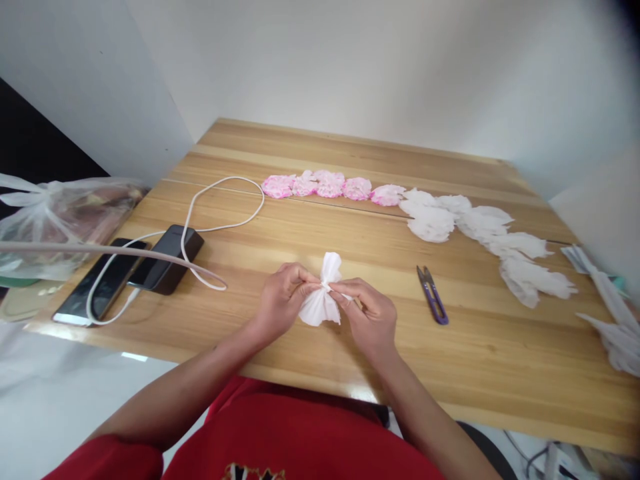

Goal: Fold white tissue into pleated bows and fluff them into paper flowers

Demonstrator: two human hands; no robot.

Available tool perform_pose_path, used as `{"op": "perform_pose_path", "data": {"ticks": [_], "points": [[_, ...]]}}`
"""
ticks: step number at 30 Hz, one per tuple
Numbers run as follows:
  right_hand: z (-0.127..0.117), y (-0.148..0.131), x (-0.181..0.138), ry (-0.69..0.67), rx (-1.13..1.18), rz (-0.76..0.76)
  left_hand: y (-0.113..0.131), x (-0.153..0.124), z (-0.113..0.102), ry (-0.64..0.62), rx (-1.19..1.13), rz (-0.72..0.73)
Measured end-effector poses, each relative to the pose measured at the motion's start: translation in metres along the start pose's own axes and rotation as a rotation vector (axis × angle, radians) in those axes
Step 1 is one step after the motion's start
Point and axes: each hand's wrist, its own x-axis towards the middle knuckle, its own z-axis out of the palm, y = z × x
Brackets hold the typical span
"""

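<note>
Pinching the white paper bundle (323,293) at its waist, left hand (281,300) and right hand (369,317) were both closed on it, near the purple snips (433,295).

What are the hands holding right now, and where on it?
The left hand and right hand hold the white tissue paper fan, fingers pinching its gathered middle; both fanned ends are free.

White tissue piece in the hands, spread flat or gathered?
Gathered. The tissue piece narrows at its middle, where the left hand and right hand pinch it, and fans out above and below.
</note>
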Motion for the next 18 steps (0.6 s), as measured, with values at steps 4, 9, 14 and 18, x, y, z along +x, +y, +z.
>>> {"op": "perform_pose_path", "data": {"ticks": [4,9,14,18], "points": [[0.001,0.000,-0.001,0.008,0.044,0.033,0.002,-0.001,0.001,-0.007,-0.064,-0.038],[-0.004,0.003,0.000,0.020,0.074,0.086,0.000,0.003,-0.004,-0.001,-0.160,-0.110],[-0.009,0.008,0.004,0.241,0.106,0.254,0.002,0.014,-0.012,0.196,-0.335,-0.184],[-0.002,0.008,0.005,0.107,0.144,0.291,0.006,0.014,-0.007,0.057,-0.435,-0.289]]}}
